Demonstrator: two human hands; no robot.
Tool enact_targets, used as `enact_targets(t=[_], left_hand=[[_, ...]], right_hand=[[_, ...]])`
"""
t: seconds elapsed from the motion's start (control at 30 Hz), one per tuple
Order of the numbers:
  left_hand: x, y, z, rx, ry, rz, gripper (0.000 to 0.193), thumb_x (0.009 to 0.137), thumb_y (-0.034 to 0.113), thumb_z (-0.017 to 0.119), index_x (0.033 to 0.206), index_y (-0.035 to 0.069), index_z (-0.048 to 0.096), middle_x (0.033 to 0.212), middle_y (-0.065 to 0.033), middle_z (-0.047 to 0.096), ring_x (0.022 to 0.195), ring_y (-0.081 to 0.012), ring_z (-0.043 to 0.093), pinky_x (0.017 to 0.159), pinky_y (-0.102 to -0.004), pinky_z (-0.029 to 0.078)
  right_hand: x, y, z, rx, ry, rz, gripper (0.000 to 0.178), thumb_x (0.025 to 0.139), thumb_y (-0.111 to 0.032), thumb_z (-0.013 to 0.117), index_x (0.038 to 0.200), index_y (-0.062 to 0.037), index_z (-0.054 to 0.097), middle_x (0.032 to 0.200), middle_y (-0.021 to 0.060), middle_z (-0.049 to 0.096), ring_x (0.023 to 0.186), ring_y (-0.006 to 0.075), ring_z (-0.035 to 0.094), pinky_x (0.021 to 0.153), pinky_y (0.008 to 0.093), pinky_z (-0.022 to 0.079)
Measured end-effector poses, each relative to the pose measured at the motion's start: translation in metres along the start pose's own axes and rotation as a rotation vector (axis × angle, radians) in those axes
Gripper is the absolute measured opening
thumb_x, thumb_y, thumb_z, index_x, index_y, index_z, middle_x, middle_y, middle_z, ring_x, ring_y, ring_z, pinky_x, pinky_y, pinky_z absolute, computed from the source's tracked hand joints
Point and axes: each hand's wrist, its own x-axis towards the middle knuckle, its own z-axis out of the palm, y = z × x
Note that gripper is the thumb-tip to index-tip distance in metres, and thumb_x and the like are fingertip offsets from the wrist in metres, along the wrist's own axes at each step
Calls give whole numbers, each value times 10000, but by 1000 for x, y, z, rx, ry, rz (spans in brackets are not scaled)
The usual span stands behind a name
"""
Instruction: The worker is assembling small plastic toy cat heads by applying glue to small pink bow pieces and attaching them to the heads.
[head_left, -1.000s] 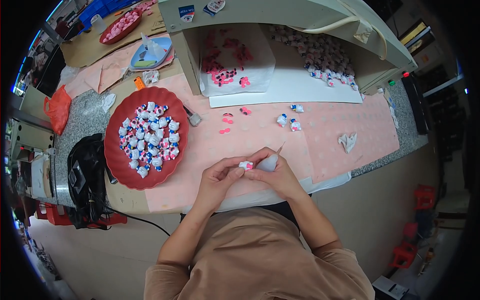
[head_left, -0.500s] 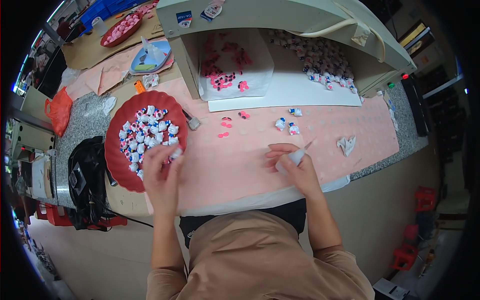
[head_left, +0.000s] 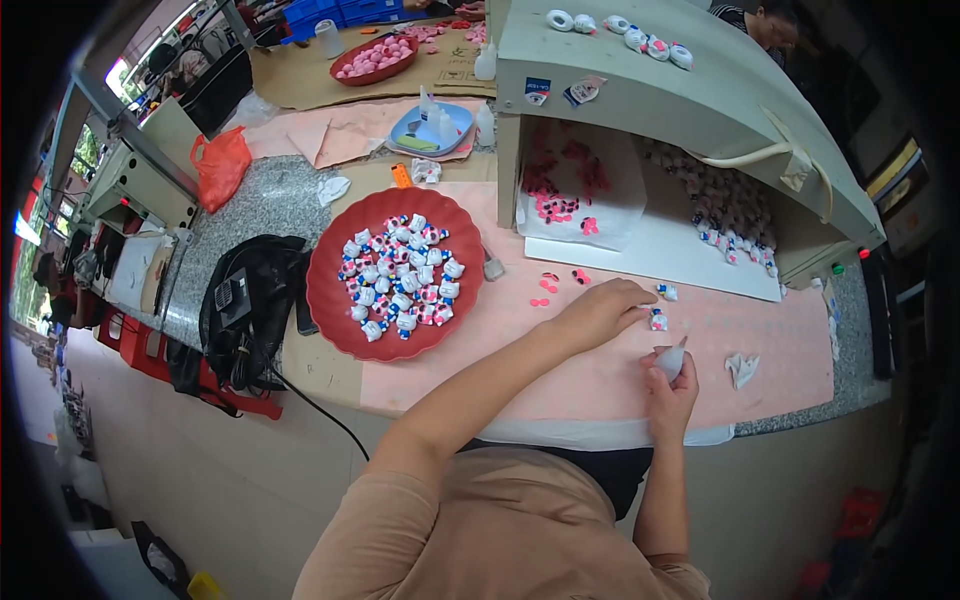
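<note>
My left hand reaches across the pink mat, fingertips pinched together beside two small white-and-blue figurines. What the pinch holds is hidden behind the fingers. In my right hand, near the mat's front edge, is a small translucent squeeze bottle with a thin pointed tip, tilted upward. A red scalloped bowl on the left holds a heap of similar figurines. Several pink and dark oval pieces lie on the mat beyond my left forearm.
A grey-green cabinet stands behind, its opening holding pink pieces and a pile of figurines. A crumpled white tissue lies right. Leftward are a black bag, a red plastic bag and a blue tray. Another person is behind the cabinet.
My left hand has left the bowl and crossed right to the loose figurines; the white piece it held is no longer visible. My right hand still grips the bottle. The view has shifted left.
</note>
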Motion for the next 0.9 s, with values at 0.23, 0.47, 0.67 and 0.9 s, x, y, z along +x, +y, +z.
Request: enact_targets(t=[0.23,0.47,0.67,0.9], left_hand=[[-60,43,-37,-951,133,-631,319,971,202,571,1224,9,591,1046,-56,641,879,-121,642,779,-288,570],[-118,52,-58,-1045,405,-781,390,998,233,529,1325,20,525,1057,-56,610,936,-185,662,825,-304,576],[-140,41,-45,-624,322,-611,514,887,-51,601,1377,6,456,1188,-96,545,974,-139,610,827,-281,566],[-136,43,-45,-595,297,-648,448,906,-45,585,1339,-19,470,1161,-75,583,1011,-127,598,859,-286,557]], right_hand=[[-7,-5,26,97,51,-88,210,980,-248,522,1029,-49,474,758,-2,491,617,66,416,544,210,348],[-7,15,54,128,104,-239,299,913,-281,651,998,-39,497,866,45,558,710,90,491,625,225,420],[-12,12,61,-219,-27,-609,241,832,-122,712,979,-9,558,805,106,574,671,191,530,604,292,433],[-12,6,62,-343,-133,-676,329,748,-117,792,985,-25,583,803,123,613,669,251,562,589,333,454]])
